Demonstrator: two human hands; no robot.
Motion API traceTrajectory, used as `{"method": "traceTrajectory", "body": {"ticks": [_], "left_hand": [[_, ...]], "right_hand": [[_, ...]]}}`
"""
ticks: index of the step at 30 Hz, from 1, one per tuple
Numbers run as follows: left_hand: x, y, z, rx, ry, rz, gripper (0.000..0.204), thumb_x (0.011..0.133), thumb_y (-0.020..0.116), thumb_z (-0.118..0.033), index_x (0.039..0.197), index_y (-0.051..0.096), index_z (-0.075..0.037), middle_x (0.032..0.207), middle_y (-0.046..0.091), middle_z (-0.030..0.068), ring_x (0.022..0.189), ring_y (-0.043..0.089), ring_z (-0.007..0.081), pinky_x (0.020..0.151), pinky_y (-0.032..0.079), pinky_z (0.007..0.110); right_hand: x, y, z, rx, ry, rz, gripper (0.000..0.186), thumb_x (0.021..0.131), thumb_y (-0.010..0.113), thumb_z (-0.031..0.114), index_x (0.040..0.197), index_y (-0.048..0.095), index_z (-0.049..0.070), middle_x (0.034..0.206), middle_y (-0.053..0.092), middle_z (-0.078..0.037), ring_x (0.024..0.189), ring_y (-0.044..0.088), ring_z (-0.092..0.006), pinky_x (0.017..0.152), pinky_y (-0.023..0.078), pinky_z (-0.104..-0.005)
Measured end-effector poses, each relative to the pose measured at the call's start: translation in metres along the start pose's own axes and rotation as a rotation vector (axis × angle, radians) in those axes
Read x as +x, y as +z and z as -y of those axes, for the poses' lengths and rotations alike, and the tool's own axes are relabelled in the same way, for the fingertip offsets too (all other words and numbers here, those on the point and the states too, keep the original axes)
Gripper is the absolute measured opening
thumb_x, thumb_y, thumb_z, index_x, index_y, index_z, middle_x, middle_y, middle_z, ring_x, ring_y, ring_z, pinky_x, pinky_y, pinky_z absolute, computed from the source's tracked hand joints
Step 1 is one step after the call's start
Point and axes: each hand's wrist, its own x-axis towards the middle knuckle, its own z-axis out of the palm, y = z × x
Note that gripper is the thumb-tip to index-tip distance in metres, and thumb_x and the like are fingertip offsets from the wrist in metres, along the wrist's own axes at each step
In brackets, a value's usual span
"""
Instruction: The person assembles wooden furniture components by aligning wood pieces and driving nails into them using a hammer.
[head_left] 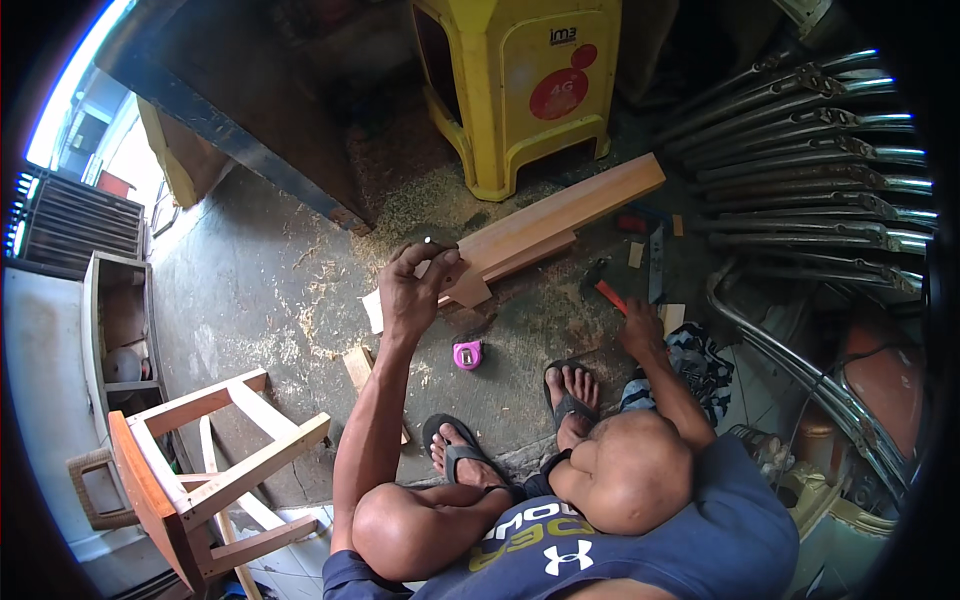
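Observation:
My left hand (414,292) is closed at the near end of long light wooden boards (560,205) lying diagonally on the floor, with a small white stick-like item (429,240) above its fingers. My right hand (640,328), lower right, has its fingers around the orange-red handle (610,296) of a tool whose dark head is hard to make out. A metal blade-like tool (656,265) and small wood offcuts (635,255) lie just beyond it. A pink tape measure (467,355) rests between my hands, above my sandalled feet.
A yellow plastic stool (510,100) stands ahead. Folded metal frames (800,180) crowd the right side. A partly built wooden stool (150,455) lies lower left beside an open cabinet (105,320). A dark panel (250,130) leans upper left. Sawdust and scraps (355,370) litter the concrete floor (220,290).

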Motion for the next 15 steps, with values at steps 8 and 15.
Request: {"method": "traceTrajectory", "body": {"ticks": [8, 15], "left_hand": [[-0.002, 0.004, -0.011, 0.085, -0.067, 0.022, 0.014, 0.092, 0.077, -0.016, 0.099, 0.078, -0.004, 0.09, 0.073, 0.0099, 0.083, 0.072, 0.0191, 0.074, 0.058, 0.034], [-0.004, 0.0, -0.006, 0.334, 0.211, 0.021, 0.014, 0.094, 0.073, -0.016, 0.102, 0.077, -0.005, 0.091, 0.074, 0.0113, 0.083, 0.073, 0.0195, 0.075, 0.057, 0.033]], "right_hand": [[0.011, -0.046, 0.004, 0.18, 0.161, 0.37, 0.036, 0.089, 0.069, 0.026, 0.115, 0.063, 0.001, 0.1, 0.073, -0.024, 0.098, 0.071, -0.0444, 0.086, 0.054, -0.0555], [0.008, -0.196, 0.071, 0.72, -0.108, 0.39, 0.033, 0.099, 0.066, 0.029, 0.115, 0.065, 0.0, 0.085, 0.07, -0.02, 0.08, 0.072, -0.0341, 0.072, 0.053, -0.0425]]}}
